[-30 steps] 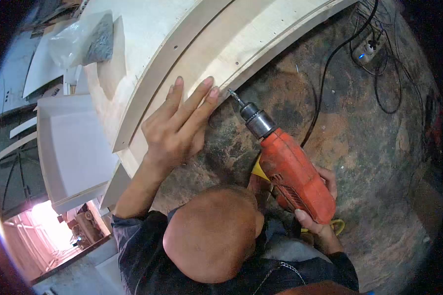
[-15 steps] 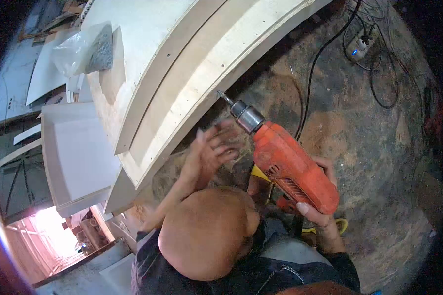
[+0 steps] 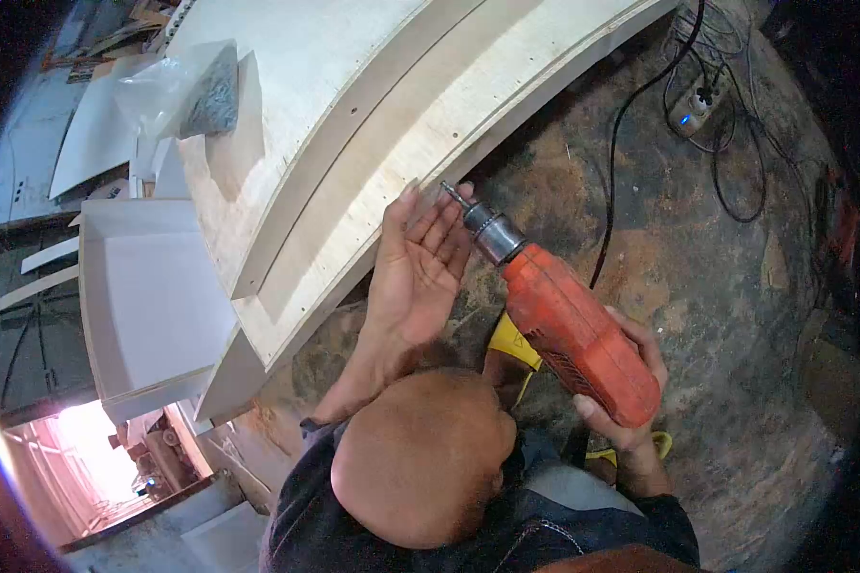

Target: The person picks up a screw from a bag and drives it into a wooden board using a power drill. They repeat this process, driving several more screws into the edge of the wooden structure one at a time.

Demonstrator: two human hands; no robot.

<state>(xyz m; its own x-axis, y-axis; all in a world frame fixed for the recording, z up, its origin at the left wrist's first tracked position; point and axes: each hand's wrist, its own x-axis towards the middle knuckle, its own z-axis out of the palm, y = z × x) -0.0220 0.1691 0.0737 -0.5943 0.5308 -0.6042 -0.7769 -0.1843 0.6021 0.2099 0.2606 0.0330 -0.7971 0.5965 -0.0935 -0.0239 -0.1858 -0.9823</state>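
Note:
My right hand (image 3: 631, 425) is wrapped around the back part of a red power drill (image 3: 583, 334). Its metal chuck (image 3: 495, 236) carries a short bit (image 3: 456, 195), whose tip meets the outer edge of a curved wooden panel (image 3: 406, 205). Beside the bit, my left hand (image 3: 420, 277) lies palm up, fingers stretched out and slightly curved. The left thumb rests at the panel's edge, and the fingertips lie close to the bit. Whether a small screw sits at the bit's tip, I cannot make out. The drill's handle is mostly hidden beneath its body.
On the panel lies a clear plastic bag of small grey pieces (image 3: 215, 95). A white tray-like box (image 3: 158, 296) stands at left. A black cable (image 3: 610, 181) crosses the floor near a power strip (image 3: 695, 107). Yellow footwear (image 3: 513, 342) shows below the drill.
My left hand has moved up from below the chuck to the panel's edge beside the bit. The drill has shifted slightly right and down in view, still in my right hand.

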